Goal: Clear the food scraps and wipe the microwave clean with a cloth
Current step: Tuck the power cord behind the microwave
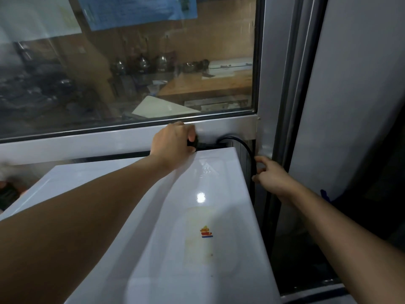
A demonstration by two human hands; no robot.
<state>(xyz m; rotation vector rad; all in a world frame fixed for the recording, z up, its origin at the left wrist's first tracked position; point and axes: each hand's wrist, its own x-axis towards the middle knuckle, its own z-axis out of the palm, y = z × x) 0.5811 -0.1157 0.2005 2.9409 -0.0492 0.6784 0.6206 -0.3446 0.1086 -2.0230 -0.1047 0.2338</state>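
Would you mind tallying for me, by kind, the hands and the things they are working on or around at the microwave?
Hands: 2, the left hand gripping the black plug and the right hand holding the black cord
Microwaves: 1, the white microwave
Plugs: 1
Cords: 1
Stickers: 1, the coloured sticker on the microwave top
Total: 6

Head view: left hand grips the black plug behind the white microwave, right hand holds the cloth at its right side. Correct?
Not quite. In the head view the right hand holds the black power cord, not a cloth; no cloth is visible. The rest stands: the left hand grips the black plug behind the white microwave.
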